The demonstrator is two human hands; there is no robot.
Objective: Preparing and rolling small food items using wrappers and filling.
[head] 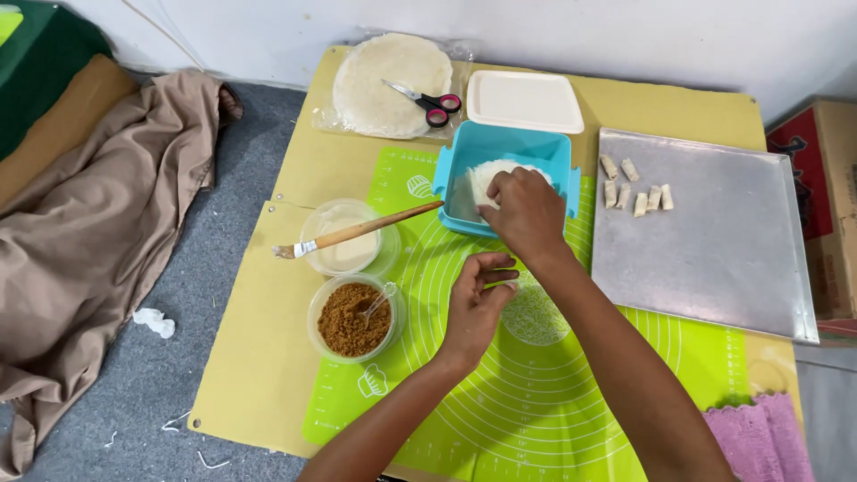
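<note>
Green silicone mat [536,393] covers a low yellow board. Right hand [527,212] reaches into a blue container [500,147], fingers pinching white wrappers [486,178]. Left hand [478,303] hovers just below, fingers loosely curled, empty, beside a bowl of brown filling [351,319].

Red-brown cardboard box [826,192] at right edge

— Blue container [546,153]?
— Square plastic tub, turquoise, lid off, upright at the green mat's top edge.
— Contents?
— White wrappers [483,177], stacked flat inside, partly hidden by a hand.
</note>
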